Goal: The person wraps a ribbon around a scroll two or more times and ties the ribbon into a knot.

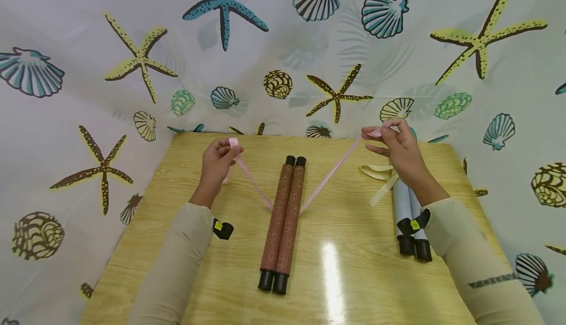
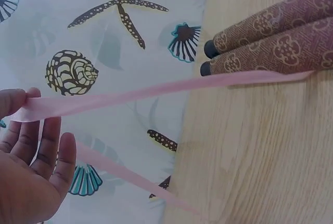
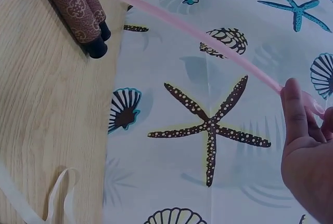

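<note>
Two brown patterned rolls with black end caps (image 1: pixel 283 217) lie side by side on the table. A pink ribbon (image 1: pixel 329 177) passes beneath them, and its two ends rise to either side in a V. My left hand (image 1: pixel 216 160) pinches one end between thumb and fingers; in the left wrist view that ribbon (image 2: pixel 130 94) stretches to the rolls (image 2: pixel 281 42), with a loose tail hanging below the hand. My right hand (image 1: pixel 400 145) pinches the other end, higher up and to the right. In the right wrist view, the ribbon (image 3: pixel 182 24) runs taut from the rolls to the fingers (image 3: pixel 294 109).
Two pale blue-grey rolls (image 1: pixel 403 202) with black caps lie at the right, partly behind my right forearm. A cream ribbon (image 1: pixel 382 192) trails from their far end. A cloth printed with shells and starfish (image 1: pixel 283 44) hangs behind the wooden table (image 1: pixel 212 266).
</note>
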Demonstrator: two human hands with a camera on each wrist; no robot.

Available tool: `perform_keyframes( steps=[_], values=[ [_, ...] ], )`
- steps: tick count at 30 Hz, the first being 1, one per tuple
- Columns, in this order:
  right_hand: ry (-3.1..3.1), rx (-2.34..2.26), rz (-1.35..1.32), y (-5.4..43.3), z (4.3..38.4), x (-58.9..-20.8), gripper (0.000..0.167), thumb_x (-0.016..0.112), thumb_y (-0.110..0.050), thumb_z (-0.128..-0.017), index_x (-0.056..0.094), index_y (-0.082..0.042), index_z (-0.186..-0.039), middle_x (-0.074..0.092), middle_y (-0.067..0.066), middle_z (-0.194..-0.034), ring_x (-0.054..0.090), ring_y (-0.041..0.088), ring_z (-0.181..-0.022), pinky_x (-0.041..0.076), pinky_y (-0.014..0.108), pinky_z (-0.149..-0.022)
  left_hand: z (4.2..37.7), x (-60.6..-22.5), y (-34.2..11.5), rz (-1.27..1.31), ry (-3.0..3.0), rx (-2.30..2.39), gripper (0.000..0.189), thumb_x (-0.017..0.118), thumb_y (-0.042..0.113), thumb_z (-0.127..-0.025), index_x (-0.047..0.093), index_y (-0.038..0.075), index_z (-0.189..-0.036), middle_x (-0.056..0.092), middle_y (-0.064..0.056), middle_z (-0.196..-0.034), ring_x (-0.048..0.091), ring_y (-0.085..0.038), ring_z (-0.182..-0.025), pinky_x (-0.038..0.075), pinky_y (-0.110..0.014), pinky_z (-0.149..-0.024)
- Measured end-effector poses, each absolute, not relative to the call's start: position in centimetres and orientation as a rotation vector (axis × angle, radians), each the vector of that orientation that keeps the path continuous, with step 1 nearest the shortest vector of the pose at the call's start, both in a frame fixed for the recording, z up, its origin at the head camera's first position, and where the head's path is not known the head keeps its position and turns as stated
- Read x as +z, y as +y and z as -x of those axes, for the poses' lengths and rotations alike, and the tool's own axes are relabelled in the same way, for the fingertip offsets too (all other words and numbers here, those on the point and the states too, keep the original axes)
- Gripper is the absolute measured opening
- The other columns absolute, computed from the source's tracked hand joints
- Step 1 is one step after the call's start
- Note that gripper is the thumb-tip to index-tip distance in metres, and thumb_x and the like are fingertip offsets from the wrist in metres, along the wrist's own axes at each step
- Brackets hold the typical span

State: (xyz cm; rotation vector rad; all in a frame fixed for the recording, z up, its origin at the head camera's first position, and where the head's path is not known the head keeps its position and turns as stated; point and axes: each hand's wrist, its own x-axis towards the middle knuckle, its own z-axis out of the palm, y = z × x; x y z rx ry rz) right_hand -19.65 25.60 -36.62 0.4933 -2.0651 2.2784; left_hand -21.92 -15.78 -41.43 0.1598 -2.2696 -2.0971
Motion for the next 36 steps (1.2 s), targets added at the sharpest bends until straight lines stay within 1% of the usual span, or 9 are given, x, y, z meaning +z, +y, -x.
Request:
perform_keyframes(
  steps=[5, 12, 17, 22, 26, 28, 31, 34, 36],
  values=[
    [-2.052, 2.285, -0.492, 25.3, 19.7, -36.1, 0.016, 0.043, -0.025, -0.106, 0.043, -0.011, -0.113, 0.07, 0.0, -0.117, 0.069, 0.009, -0.113, 0.056, 0.022, -0.091, 21.9, -40.8, -15.6, -0.134, -2.272, -2.098, 0.013, 0.064, 0.017, -0.098, 0.057, 0.009, -0.106, 0.069, 0.023, -0.083, 0.064, 0.0, -0.084, 0.05, -0.023, -0.075],
    [-1.947, 2.317, -0.477, 25.6, 19.6, -36.0, 0.014, 0.044, -0.019, -0.106, 0.044, -0.007, -0.113, 0.071, 0.003, -0.113, 0.07, 0.011, -0.111, 0.056, 0.022, -0.091, 21.5, -40.5, -15.3, -0.091, -2.312, -2.087, 0.01, 0.062, 0.015, -0.1, 0.057, 0.009, -0.106, 0.069, 0.022, -0.085, 0.066, 0.0, -0.086, 0.048, -0.02, -0.073],
    [-1.968, 2.333, -0.436, 25.6, 19.2, -36.0, 0.011, 0.051, -0.013, -0.104, 0.046, -0.008, -0.112, 0.071, 0.001, -0.112, 0.07, 0.008, -0.107, 0.056, 0.02, -0.091, 21.3, -40.9, -15.1, -0.076, -2.293, -2.103, 0.012, 0.061, 0.012, -0.099, 0.058, 0.005, -0.109, 0.069, 0.022, -0.084, 0.065, -0.001, -0.085, 0.049, -0.018, -0.072],
    [-2.064, 2.281, -0.46, 25.2, 18.9, -36.8, 0.03, 0.06, 0.005, -0.096, 0.052, -0.008, -0.122, 0.069, -0.003, -0.116, 0.066, 0.005, -0.107, 0.054, 0.014, -0.087, 21.0, -41.0, -14.6, 0.01, -2.278, -2.119, 0.017, 0.062, 0.01, -0.099, 0.059, 0.001, -0.113, 0.069, 0.02, -0.086, 0.065, -0.001, -0.085, 0.052, -0.017, -0.075],
    [-2.167, 2.202, -0.555, 23.9, 19.2, -37.6, 0.041, 0.059, 0.007, -0.095, 0.051, 0.0, -0.135, 0.066, -0.005, -0.125, 0.063, 0.006, -0.116, 0.053, 0.013, -0.088, 20.8, -40.5, -13.7, 0.178, -2.334, -2.076, 0.023, 0.061, 0.011, -0.1, 0.06, -0.002, -0.119, 0.068, 0.017, -0.09, 0.065, -0.003, -0.087, 0.052, -0.016, -0.078],
    [-2.223, 2.16, -0.591, 22.8, 19.4, -37.7, 0.043, 0.057, 0.007, -0.096, 0.048, 0.005, -0.139, 0.063, -0.005, -0.128, 0.061, 0.006, -0.119, 0.053, 0.013, -0.088, 20.6, -40.1, -13.0, 0.254, -2.373, -2.036, 0.026, 0.061, 0.012, -0.1, 0.06, -0.001, -0.122, 0.07, 0.012, -0.093, 0.065, -0.003, -0.088, 0.051, -0.017, -0.079],
    [-2.288, 2.126, -0.626, 21.0, 19.9, -37.6, 0.046, 0.045, 0.014, -0.096, 0.045, 0.009, -0.142, 0.06, -0.003, -0.134, 0.059, 0.003, -0.123, 0.05, 0.013, -0.094, 20.5, -39.5, -12.1, 0.34, -2.393, -1.997, 0.028, 0.062, 0.013, -0.1, 0.061, 0.0, -0.124, 0.072, -0.004, -0.101, 0.065, -0.003, -0.089, 0.05, -0.02, -0.078],
    [-2.356, 2.093, -0.641, 19.2, 20.3, -37.5, 0.05, 0.036, 0.018, -0.093, 0.047, 0.008, -0.142, 0.057, 0.012, -0.141, 0.056, 0.0, -0.126, 0.047, 0.013, -0.101, 20.3, -38.9, -11.4, 0.405, -2.394, -1.961, 0.028, 0.062, 0.01, -0.099, 0.061, 0.0, -0.125, 0.07, -0.02, -0.107, 0.063, -0.002, -0.088, 0.05, -0.02, -0.078],
    [-2.392, 2.081, -0.642, 18.0, 20.5, -37.5, 0.046, 0.039, 0.016, -0.096, 0.051, 0.008, -0.139, 0.055, 0.021, -0.143, 0.058, 0.001, -0.124, 0.048, 0.015, -0.102, 20.2, -38.7, -11.1, 0.446, -2.393, -1.947, 0.029, 0.062, 0.008, -0.099, 0.061, 0.0, -0.126, 0.068, -0.024, -0.108, 0.062, -0.001, -0.087, 0.049, -0.02, -0.077]
  ],
)
